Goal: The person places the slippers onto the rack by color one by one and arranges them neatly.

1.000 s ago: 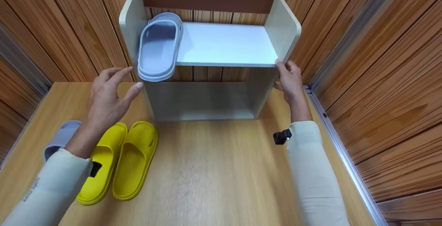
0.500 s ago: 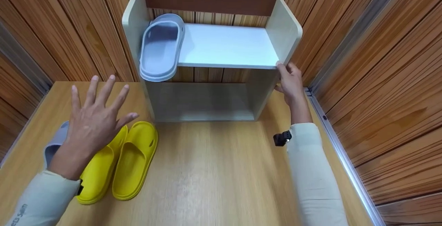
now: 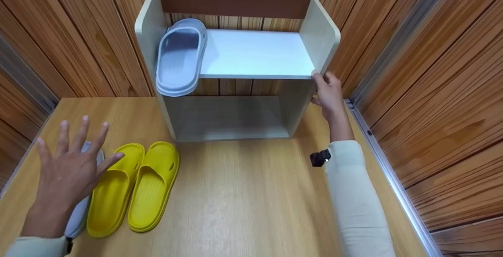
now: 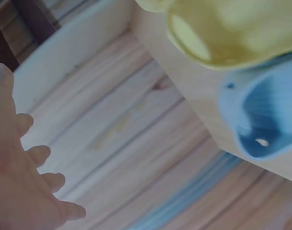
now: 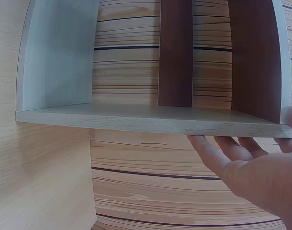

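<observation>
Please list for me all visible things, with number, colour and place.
Walls: three visible, brown wood, left, back and right
Metal strips: several, silvery, along corners
Wooden surface: one, light brown, between the walls
Rack: one, pale, with white top shelf and brown back strip, centre
Upper clog: one, grey-blue, left end of top shelf
Slippers: two, yellow, side by side, front left of rack
Lower clog: one, grey-blue, left of slippers, partly hidden
Wrist devices: two, black, one per wrist
Sleeves: two, pale, on forearms
Left hand: one, spread, lower left
Right hand: one, holding rack's right side
</observation>
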`<state>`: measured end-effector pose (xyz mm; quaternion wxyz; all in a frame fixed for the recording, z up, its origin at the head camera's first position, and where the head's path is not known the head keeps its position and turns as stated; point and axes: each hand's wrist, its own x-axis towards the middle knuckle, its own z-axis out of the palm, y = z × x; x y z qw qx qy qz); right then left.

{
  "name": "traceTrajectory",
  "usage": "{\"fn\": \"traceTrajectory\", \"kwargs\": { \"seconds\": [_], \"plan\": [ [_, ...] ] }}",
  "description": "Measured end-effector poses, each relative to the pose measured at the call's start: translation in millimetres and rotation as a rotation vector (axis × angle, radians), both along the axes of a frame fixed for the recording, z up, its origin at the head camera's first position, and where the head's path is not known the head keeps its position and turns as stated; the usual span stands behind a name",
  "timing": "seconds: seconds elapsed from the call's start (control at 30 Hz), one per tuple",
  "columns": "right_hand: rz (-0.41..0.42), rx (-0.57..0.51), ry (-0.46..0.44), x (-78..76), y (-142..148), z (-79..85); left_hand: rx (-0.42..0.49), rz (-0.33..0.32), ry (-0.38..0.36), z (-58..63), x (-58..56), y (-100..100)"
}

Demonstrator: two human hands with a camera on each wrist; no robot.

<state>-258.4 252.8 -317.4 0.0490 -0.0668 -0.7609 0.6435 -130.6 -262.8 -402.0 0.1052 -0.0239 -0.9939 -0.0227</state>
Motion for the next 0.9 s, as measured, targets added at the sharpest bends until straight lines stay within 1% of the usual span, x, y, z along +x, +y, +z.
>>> {"fn": "traceTrajectory", "kwargs": {
  "seconds": [0.07,0.17,0.3,0.4,0.53,0.63,0.73,0.9],
  "plan": [
    [0.001,0.000,0.001,1.3,0,0.7,-0.009,0.027,-0.005,-5.6,4.2,-8],
    [-0.005,-0.011,0.014,-6.6,5,-6.3,-0.019,0.072,-0.023,-13.2,8.6,-18],
    [-0.008,-0.013,0.026,-16.4,11,-16.5,0.000,0.122,-0.112,-22.3,14.4,-32],
    [-0.005,-0.013,0.019,-12.7,8,-13.7,0.038,0.154,-0.184,-30.3,18.1,-43],
    [-0.004,-0.020,0.005,-5.0,4,-5.7,0.043,0.236,-0.238,-43.0,20.8,-56],
    [-0.005,-0.017,0.002,-0.7,1,-1.6,0.047,0.310,-0.283,-53.9,23.1,-66],
    [-0.003,-0.014,0.003,1.2,-1,-0.3,0.086,0.372,-0.338,-65.2,26.1,-75],
    [0.000,-0.004,0.000,2.3,-1,0.4,0.190,0.470,-0.468,-82.5,29.2,-86]
  ]
}}
